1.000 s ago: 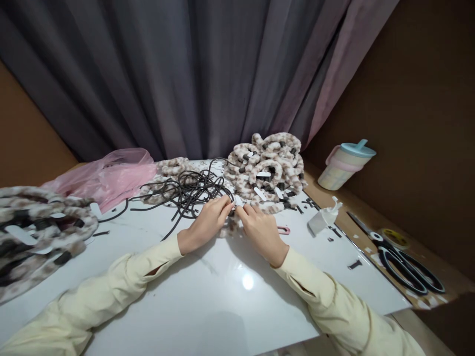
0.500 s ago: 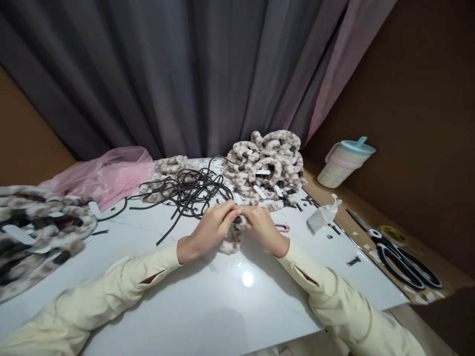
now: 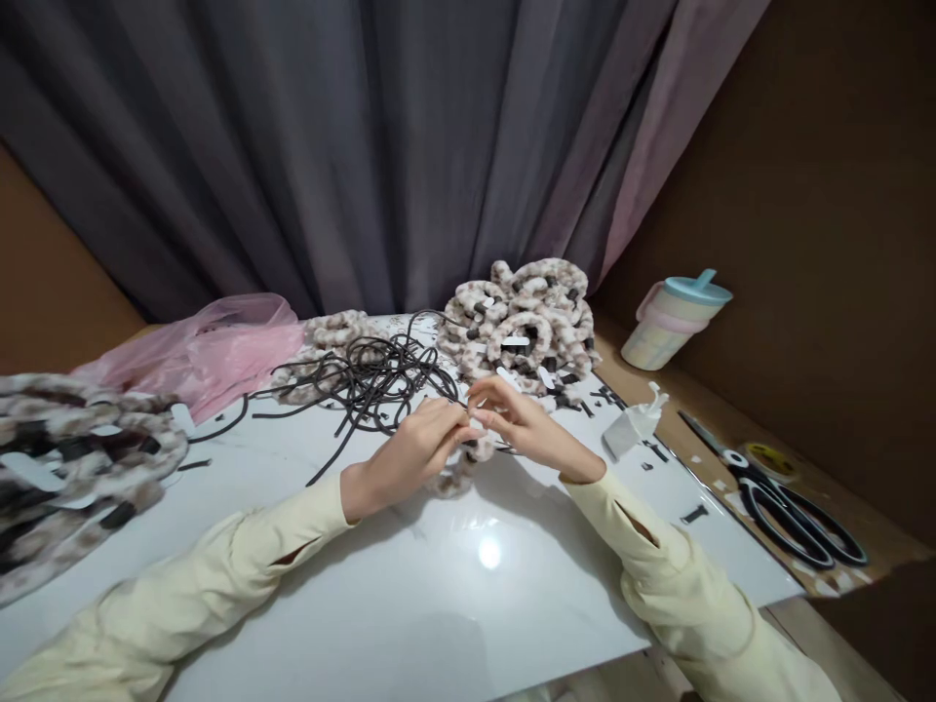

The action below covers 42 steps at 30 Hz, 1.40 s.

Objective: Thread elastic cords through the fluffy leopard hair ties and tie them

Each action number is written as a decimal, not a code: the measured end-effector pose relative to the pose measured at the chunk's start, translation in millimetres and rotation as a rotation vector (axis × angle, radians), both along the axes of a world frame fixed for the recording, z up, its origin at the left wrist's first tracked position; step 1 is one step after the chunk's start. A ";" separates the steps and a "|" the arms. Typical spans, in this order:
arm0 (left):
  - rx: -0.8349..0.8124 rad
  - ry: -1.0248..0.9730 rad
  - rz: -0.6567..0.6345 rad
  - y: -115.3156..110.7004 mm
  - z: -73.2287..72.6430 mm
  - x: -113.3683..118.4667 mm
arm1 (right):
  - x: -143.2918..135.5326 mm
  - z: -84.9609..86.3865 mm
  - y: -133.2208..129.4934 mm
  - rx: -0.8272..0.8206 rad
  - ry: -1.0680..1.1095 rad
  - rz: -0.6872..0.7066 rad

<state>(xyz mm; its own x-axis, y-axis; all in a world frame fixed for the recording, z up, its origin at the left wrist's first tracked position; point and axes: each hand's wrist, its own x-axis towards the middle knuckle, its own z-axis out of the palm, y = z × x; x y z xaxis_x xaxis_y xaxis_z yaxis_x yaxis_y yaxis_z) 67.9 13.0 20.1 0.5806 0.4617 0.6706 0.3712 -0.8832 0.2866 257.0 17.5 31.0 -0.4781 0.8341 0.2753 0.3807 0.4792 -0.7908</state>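
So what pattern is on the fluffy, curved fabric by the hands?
The fluffy, curved fabric has brownish blotches on white, best seen in the head view.

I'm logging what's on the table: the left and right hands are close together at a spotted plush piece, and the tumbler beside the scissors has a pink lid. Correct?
Not quite: the lid on the tumbler is light blue; the head view shows pink on its band instead. The left hand, right hand, spotted plush piece and scissors are as you said.

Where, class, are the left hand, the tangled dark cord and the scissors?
Left hand point(image 3: 410, 446): head view, back of hand.
Tangled dark cord point(image 3: 376, 375): head view, dense middle.
Scissors point(image 3: 747, 473): head view, handle near pivot.
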 end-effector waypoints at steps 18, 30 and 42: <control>0.816 0.091 -0.224 9.4 -11.1 -10.2 | -4.0 14.3 -15.3 0.151 -0.233 0.354; 0.331 -0.117 -0.024 -0.9 -17.2 -0.4 | -7.5 2.5 -15.7 0.431 -0.269 0.166; 0.137 -0.131 0.151 7.0 -27.5 3.1 | -19.2 -20.3 -11.8 0.579 -0.387 -0.127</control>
